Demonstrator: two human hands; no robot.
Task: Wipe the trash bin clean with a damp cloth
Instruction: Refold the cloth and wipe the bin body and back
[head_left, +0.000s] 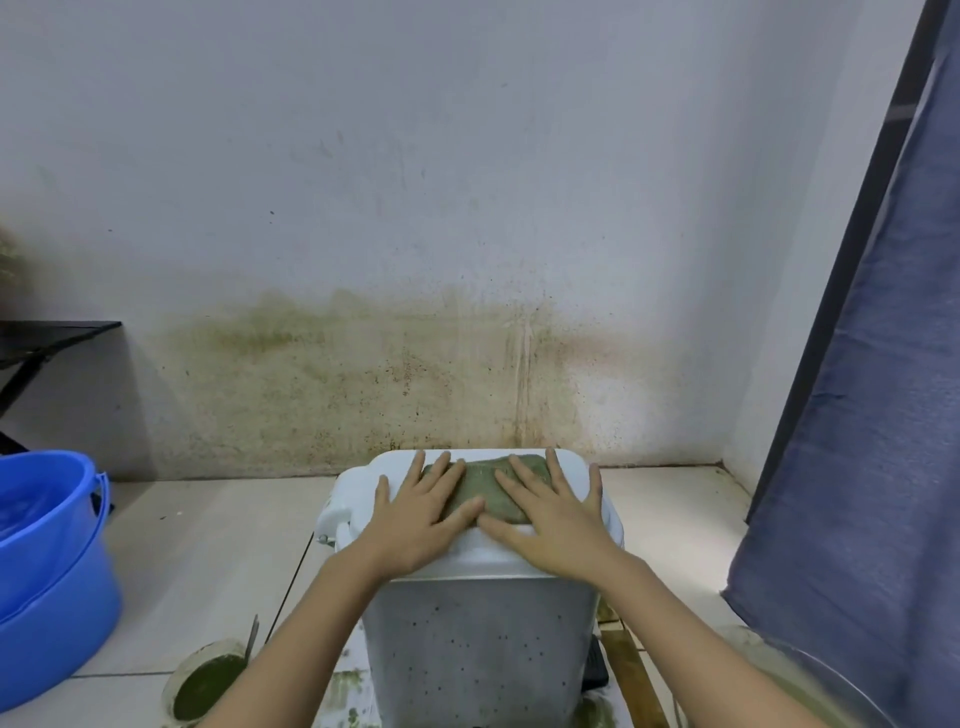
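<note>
left hand: bare, no glove, no ring or watch visible
right hand: bare, no glove, no ring or watch visible
left forearm: uncovered from wrist to the frame's lower edge, no sleeve in view
right forearm: uncovered from wrist to the frame's lower edge, no sleeve in view
wrists: no band, no bracelet
nails: short; polish cannot tell, too small
markings: none plain on hands or arms
rest of body: out of frame, clothing cannot tell
</note>
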